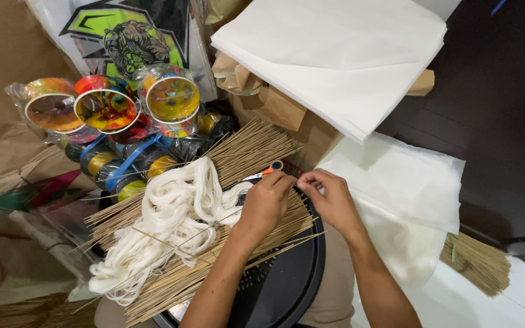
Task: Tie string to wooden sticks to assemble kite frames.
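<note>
My left hand [265, 203] is curled shut over a pile of thin bamboo sticks [214, 243], and a strand of the white thread skein [165, 225] runs into it. My right hand [330, 195] has its fingertips pinched together right against the left hand's fingertips. Whatever sits between them is too small to make out. The sticks and skein lie across a round black tray [287, 285] on my lap. Orange-handled scissors [270, 167] rest just beyond my left hand.
Colourful thread spools in plastic wrap [107, 109] and dark reels [123, 167] sit at the far left. A stack of white paper [341, 54] lies ahead, with more sheets [408, 188] at the right. Another stick bundle [478, 264] lies on the floor at the right.
</note>
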